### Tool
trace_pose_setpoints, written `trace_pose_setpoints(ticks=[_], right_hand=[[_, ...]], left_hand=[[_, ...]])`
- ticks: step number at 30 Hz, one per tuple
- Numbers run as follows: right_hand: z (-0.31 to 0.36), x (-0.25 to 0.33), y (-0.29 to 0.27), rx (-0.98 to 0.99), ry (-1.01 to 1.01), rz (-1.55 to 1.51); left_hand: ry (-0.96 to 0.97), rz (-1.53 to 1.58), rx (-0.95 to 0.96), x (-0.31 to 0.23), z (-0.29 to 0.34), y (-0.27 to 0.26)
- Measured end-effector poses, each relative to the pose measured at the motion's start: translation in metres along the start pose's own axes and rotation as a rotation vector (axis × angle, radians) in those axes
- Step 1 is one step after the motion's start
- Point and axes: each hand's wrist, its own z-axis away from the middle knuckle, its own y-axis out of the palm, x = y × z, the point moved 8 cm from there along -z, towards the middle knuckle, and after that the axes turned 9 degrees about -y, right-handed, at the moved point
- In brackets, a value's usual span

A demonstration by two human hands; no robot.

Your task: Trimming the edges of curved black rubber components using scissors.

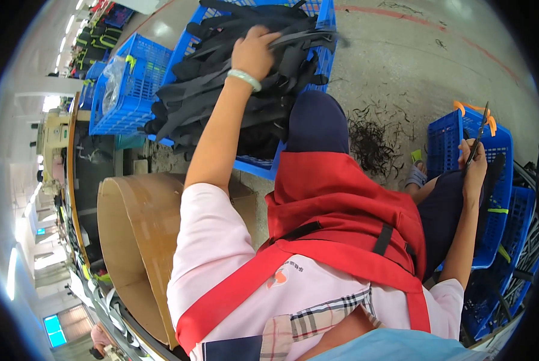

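My left hand (254, 55) is over the heap of black fabric strips (203, 99) that overfills a large blue plastic crate (326, 60). Its fingers are curled round one long black strip (299, 38), whose far end stretches to the right and is blurred. A pale bangle circles that wrist. Out to the right, my right hand (474, 165) is closed round a pair of dark scissors (480, 129), with the narrow tip pointing up and away. That hand is above the edge of a smaller blue crate (503, 144).
Black offcuts (374, 141) litter the floor between the crates. A big open cardboard drum (140, 240) stands at my left, near a wooden-edged workbench (72, 162). Another blue crate (140, 66) adjoins the heaped one. More crates with dark strips (522, 234) stand at the right.
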Motion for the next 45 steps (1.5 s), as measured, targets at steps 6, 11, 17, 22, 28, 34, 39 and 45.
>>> trace_pose_setpoints(ticks=[6, 11, 17, 22, 28, 34, 39, 45], right_hand=[[0.028, 0.140, 0.093, 0.110, -0.397, 0.000], [0.039, 0.116, 0.151, 0.388, -0.158, 0.270], [0.029, 0.072, 0.113, 0.220, -0.177, -0.051], [0.027, 0.071, 0.116, 0.364, -0.066, -0.288], [0.032, 0.066, 0.123, 0.359, 0.041, -0.508], [0.033, 0.050, 0.124, 0.284, 0.129, -0.537], [0.028, 0.060, 0.123, 0.244, 0.136, -0.596], [0.028, 0.055, 0.127, 0.191, 0.069, -0.466]], left_hand=[[0.519, -0.048, 0.415, -0.191, 0.033, -0.013], [0.458, 0.061, 0.673, -0.241, 0.030, 0.012], [0.372, 0.601, -0.115, -0.238, 0.032, -0.038], [-0.088, 0.918, -0.230, -0.202, 0.069, -0.014], [-0.781, 1.937, 0.498, -0.218, 0.096, 0.081], [-0.593, 2.100, 0.913, -0.239, 0.075, 0.085], [-0.531, 2.107, 0.901, -0.229, 0.057, 0.088], [-0.618, 2.007, 0.699, -0.230, 0.061, 0.091]])
